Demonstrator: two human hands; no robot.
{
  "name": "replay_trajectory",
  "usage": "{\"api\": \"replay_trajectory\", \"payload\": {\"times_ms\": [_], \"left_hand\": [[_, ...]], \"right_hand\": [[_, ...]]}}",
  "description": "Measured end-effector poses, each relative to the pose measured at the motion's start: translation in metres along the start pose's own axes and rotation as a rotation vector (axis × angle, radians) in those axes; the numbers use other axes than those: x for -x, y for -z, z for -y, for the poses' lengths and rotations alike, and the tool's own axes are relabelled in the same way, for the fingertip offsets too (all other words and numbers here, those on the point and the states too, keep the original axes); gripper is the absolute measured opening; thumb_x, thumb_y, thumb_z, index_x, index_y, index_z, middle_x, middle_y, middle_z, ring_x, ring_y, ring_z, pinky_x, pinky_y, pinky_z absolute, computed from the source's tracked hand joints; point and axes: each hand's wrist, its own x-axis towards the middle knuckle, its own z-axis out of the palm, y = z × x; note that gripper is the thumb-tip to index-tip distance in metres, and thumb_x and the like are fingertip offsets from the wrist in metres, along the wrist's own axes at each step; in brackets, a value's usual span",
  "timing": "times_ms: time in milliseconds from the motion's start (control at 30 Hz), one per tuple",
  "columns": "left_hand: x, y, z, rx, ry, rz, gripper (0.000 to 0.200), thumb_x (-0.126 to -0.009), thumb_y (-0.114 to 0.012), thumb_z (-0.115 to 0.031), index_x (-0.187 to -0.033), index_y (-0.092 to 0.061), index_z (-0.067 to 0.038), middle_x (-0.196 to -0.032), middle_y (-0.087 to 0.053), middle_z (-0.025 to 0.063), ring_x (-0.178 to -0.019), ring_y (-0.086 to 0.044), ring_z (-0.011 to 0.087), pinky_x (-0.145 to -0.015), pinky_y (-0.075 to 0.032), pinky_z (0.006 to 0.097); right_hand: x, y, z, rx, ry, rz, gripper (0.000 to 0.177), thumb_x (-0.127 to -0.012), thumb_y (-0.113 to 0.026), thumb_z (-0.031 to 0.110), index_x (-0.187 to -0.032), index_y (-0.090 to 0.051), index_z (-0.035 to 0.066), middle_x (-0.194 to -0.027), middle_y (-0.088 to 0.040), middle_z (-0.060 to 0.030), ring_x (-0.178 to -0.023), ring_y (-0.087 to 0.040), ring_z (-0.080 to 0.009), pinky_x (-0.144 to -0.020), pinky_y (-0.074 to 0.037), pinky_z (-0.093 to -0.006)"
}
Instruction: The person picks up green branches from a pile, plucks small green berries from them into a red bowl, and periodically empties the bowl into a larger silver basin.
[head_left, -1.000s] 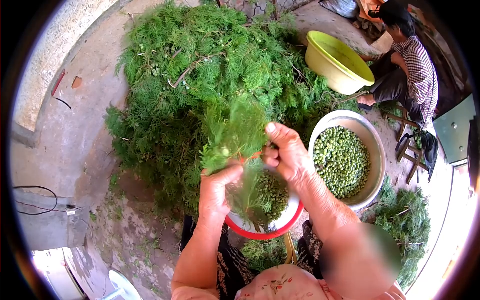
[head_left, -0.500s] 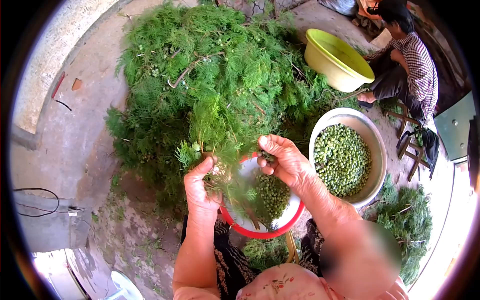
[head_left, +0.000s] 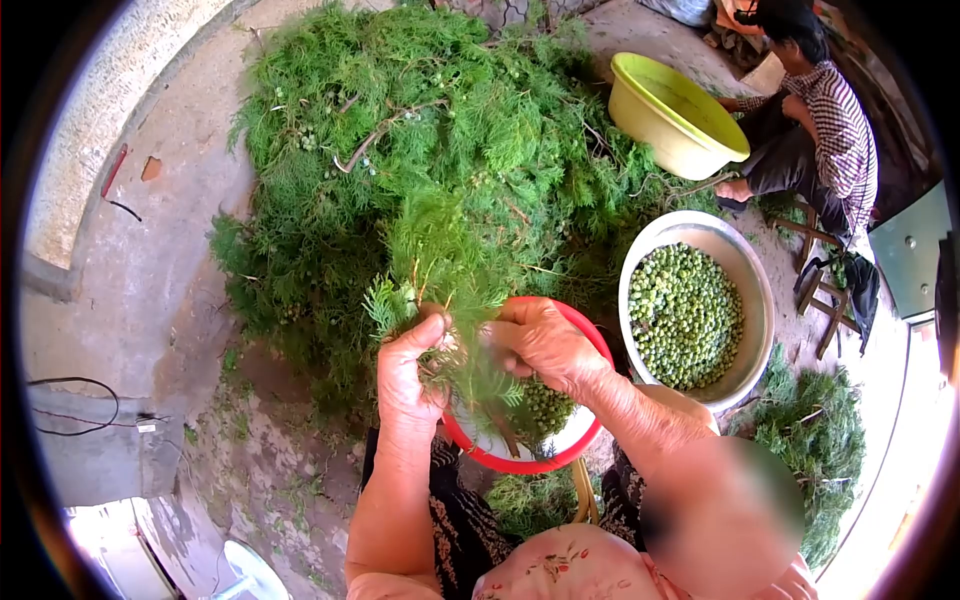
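My left hand (head_left: 410, 375) is closed around a leafy evergreen branch (head_left: 432, 245), its feathery green sprays rising above the thumb and hanging over the basin. Close beside it, my right hand (head_left: 548, 348) has curled fingers against the branch's foliage; the fingertips are blurred, and whatever they pinch is hidden. Below both hands is a white basin with a red rim (head_left: 520, 466). Small green cones (head_left: 546, 410) lie in its right part, partly covered by the branch and my right hand.
A large heap of evergreen branches (head_left: 330, 200) lies ahead. To the right stands a metal bowl (head_left: 757, 330) of green cones (head_left: 685, 315), with a yellow tub (head_left: 650, 130) beyond it. Another person (head_left: 835, 130) sits at the far right. More cut branches (head_left: 810, 440) lie nearer.
My right hand has moved left from above the basin's right side to the branch; the dark green bit in its fingers no longer shows. My left hand still grips the branch.
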Motion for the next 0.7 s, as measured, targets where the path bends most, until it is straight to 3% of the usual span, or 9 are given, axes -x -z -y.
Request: {"api": "replay_trajectory", "payload": {"times_ms": [67,267,300,400,467,500,533,600,700], "left_hand": [[0.002,0.0,-0.001,-0.041,-0.029,0.054,0.011,-0.078,-0.064,-0.008,-0.086,-0.06,-0.003,-0.073,-0.06,0.0053,-0.056,-0.055,0.0179,-0.045,-0.044,0.0307],[0.006,0.003,-0.006,-0.266,0.023,-0.032,0.016,-0.073,-0.069,-0.009,-0.087,-0.062,-0.004,-0.076,-0.061,0.0029,-0.058,-0.053,0.0123,-0.046,-0.042,0.0272],[0.007,0.008,-0.007,-0.294,-0.002,-0.019,0.017,-0.073,-0.07,-0.01,-0.087,-0.062,-0.004,-0.077,-0.062,0.0031,-0.059,-0.052,0.0115,-0.046,-0.042,0.0257],[0.007,0.008,-0.005,-0.371,-0.08,-0.045,0.02,-0.075,-0.068,-0.013,-0.091,-0.061,-0.004,-0.079,-0.062,0.0037,-0.062,-0.052,0.0105,-0.048,-0.04,0.0233],[0.014,-0.001,-0.01,-0.431,-0.044,-0.068,0.02,-0.077,-0.065,-0.014,-0.094,-0.061,-0.003,-0.079,-0.062,0.0045,-0.063,-0.052,0.0114,-0.049,-0.04,0.0242],[0.012,0.001,-0.007,-0.374,-0.053,-0.033,0.021,-0.08,-0.061,-0.014,-0.097,-0.06,-0.002,-0.079,-0.062,0.0072,-0.064,-0.053,0.0128,-0.049,-0.041,0.0256],[0.011,0.003,-0.007,-0.357,-0.053,0.015,0.022,-0.08,-0.06,-0.014,-0.098,-0.06,-0.002,-0.08,-0.062,0.0083,-0.064,-0.053,0.0131,-0.049,-0.041,0.0259],[0.01,0.006,-0.006,-0.327,-0.056,0.114,0.023,-0.081,-0.058,-0.013,-0.1,-0.06,-0.001,-0.081,-0.062,0.0105,-0.065,-0.054,0.0136,-0.049,-0.042,0.0265],[0.009,0.006,-0.004,-0.485,-0.106,0.177,0.03,-0.084,-0.058,-0.018,-0.108,-0.057,0.001,-0.084,-0.063,0.0127,-0.063,-0.053,0.0137,-0.049,-0.042,0.0266]], "right_hand": [[-0.004,0.005,-0.005,0.338,0.2,-0.159,0.019,-0.083,-0.062,0.016,-0.084,-0.062,-0.002,-0.059,-0.054,-0.0082,-0.05,-0.05,-0.0127,-0.046,-0.039,-0.029],[-0.016,0.015,-0.013,0.277,0.255,-0.498,0.017,-0.084,-0.058,0.016,-0.084,-0.062,0.0,-0.058,-0.054,-0.0075,-0.053,-0.05,-0.0134,-0.049,-0.041,-0.0316],[-0.014,0.024,-0.001,0.054,0.101,-0.458,0.018,-0.085,-0.057,0.018,-0.087,-0.062,0.001,-0.059,-0.054,-0.006,-0.053,-0.051,-0.0136,-0.048,-0.04,-0.0312],[-0.006,0.03,0.005,0.401,0.017,-0.204,0.016,-0.086,-0.055,0.015,-0.086,-0.062,0.001,-0.063,-0.054,-0.0036,-0.05,-0.049,-0.0094,-0.043,-0.039,-0.0235],[0.001,0.032,0.001,0.578,0.098,0.07,0.018,-0.082,-0.058,0.013,-0.094,-0.062,-0.001,-0.075,-0.061,-0.0089,-0.065,-0.059,-0.0155,-0.058,-0.048,-0.0282],[-0.001,0.036,-0.017,0.876,0.409,0.133,0.025,-0.078,-0.061,0.01,-0.1,-0.062,0.0,-0.092,-0.063,-0.0137,-0.087,-0.06,-0.0226,-0.079,-0.048,-0.0333],[0.007,0.026,-0.003,0.917,0.168,0.245,0.026,-0.075,-0.062,0.009,-0.101,-0.063,0.002,-0.099,-0.061,-0.0159,-0.099,-0.056,-0.0267,-0.089,-0.043,-0.0359],[0.006,0.031,-0.025,1.046,0.343,0.356,0.024,-0.076,-0.058,0.011,-0.098,-0.065,0.007,-0.093,-0.062,-0.0179,-0.094,-0.058,-0.0301,-0.086,-0.044,-0.0384],[0.008,0.032,-0.027,1.014,0.484,0.205,0.023,-0.074,-0.06,0.008,-0.097,-0.065,0.006,-0.089,-0.062,-0.0173,-0.087,-0.06,-0.0318,-0.08,-0.048,-0.0387]]}}
